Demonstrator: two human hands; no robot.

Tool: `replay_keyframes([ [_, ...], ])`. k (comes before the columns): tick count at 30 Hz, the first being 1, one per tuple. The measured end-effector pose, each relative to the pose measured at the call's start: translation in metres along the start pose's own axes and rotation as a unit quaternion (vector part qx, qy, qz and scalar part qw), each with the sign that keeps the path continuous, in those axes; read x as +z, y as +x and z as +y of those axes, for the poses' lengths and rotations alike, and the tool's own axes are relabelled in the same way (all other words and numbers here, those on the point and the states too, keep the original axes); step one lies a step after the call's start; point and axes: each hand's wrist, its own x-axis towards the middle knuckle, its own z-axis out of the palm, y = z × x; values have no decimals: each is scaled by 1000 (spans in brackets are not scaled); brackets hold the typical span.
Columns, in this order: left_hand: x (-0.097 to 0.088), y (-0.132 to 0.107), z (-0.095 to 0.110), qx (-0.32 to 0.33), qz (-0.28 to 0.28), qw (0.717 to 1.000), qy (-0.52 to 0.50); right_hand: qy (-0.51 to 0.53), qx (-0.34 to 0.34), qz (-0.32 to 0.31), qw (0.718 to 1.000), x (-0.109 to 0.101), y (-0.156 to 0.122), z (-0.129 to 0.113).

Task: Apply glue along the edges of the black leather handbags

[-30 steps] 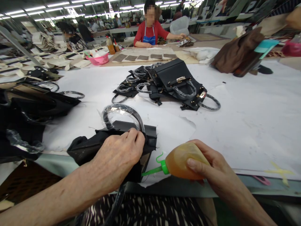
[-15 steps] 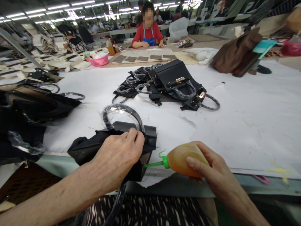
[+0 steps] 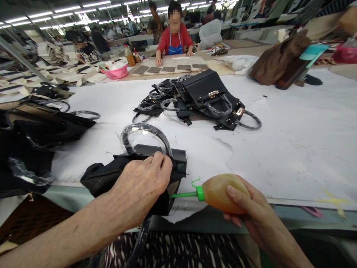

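Note:
At the table's near edge lies a black handbag (image 3: 103,173), its looped handle (image 3: 147,128) wrapped in clear plastic and standing up. My left hand (image 3: 147,173) is closed on the bag's upper edge, just below that handle; the fingertips are hidden. In my right hand (image 3: 242,201) a squeeze bottle (image 3: 220,191) of amber liquid lies on its side, fingers wrapped round its body. Its green nozzle (image 3: 184,194) points left, and the tip reaches the bag's open side beneath my left hand. A small green cap hook stands up from the collar.
Several black handbags (image 3: 206,96) with plastic-wrapped handles are piled mid-table. More black bags (image 3: 33,141) lie at the left. Behind are a pink bowl (image 3: 115,72), a person in red (image 3: 175,39) at work, and a brown bundle (image 3: 279,61) at the right.
My right hand and the bottle have shifted slightly right and down, the nozzle tip staying at the bag. My left hand has hardly moved. The person in red has moved one hand leftward.

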Motion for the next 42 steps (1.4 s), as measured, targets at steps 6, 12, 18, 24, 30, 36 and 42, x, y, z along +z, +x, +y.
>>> replay_keyframes([
  [6, 2, -1, 0, 0, -4, 1000, -16, 20, 16, 15, 1000, 2, 0, 3],
  [12, 4, 2, 0, -2, 2, 1000, 2, 65, 37, 8, 997, 4, -4, 13],
  [18, 3, 2, 1, 4, -2, 1000, 2, 100, 61, -4, 993, 6, -16, 20],
  [24, 3, 2, 0, 0, 12, 1000, 3, 49, 66, -1, 997, 7, -25, 11],
  [30, 1, 0, 0, 2, -4, 1000, -3, -103, 24, -2, 994, -3, -27, -2],
  [36, -4, 1, -1, 21, -27, 999, 14, -295, -64, 17, 953, -13, -27, -10],
  [42, 3, 2, -1, 11, 7, 1000, 11, -312, -64, 17, 948, -16, -21, -4],
])
